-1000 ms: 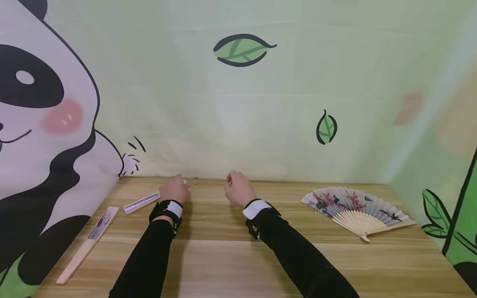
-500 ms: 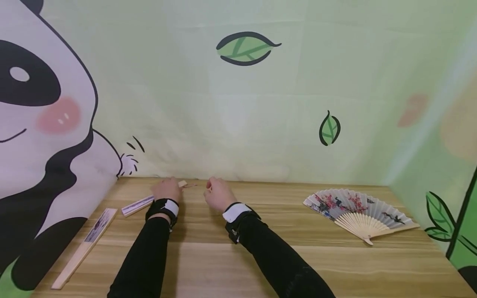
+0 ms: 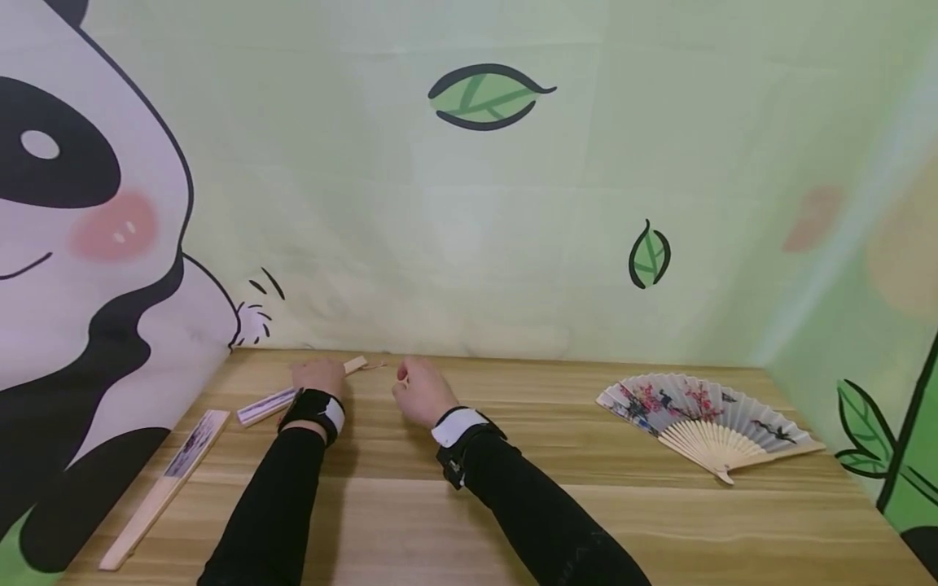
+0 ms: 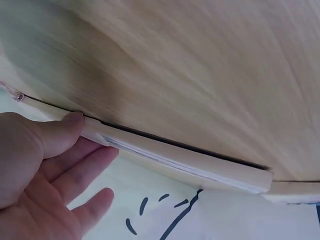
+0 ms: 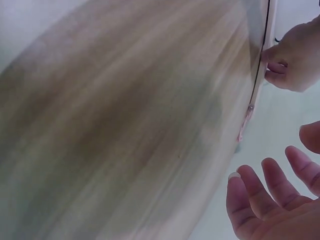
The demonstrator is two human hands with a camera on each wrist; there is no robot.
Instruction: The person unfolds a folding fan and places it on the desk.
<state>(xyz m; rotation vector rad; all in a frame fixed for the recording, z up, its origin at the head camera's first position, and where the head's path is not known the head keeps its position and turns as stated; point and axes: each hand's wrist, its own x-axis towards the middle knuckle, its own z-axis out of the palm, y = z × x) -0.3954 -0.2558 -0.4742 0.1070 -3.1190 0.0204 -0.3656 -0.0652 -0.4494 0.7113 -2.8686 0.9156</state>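
Left hand (image 3: 320, 377) pinches slim folded pale-wood fan (image 4: 187, 156) at far side of tabletop (image 3: 403, 521); right hand (image 3: 423, 392), 3 o'clock, is relaxed, empty. Farther toward 3, white blossom-printed paper fan (image 3: 707, 423) is spread; toward 8 lies long flat wooden fan (image 3: 164, 489). Assessed: one open, two closed.

Folding fan (image 3: 266, 404), one, closed: pale wooden slats, whitish folded paper showing in layers between them along the wider end. Pose: slanting at the back of the desk (image 3: 469, 529), wide paper end toward the near left, narrow bare-wood end toward the far right. Fitted with a short pinkish cord (image 3: 375, 365) at the narrow end. Held: left hand (image 3: 318, 381) pinches it between thumb (image 4: 67, 129) and fingers partway along, covering its middle in the head view. Right hand (image 3: 421, 392) sits just beyond the cord, apart from the fan, fingers bent, holding nothing.
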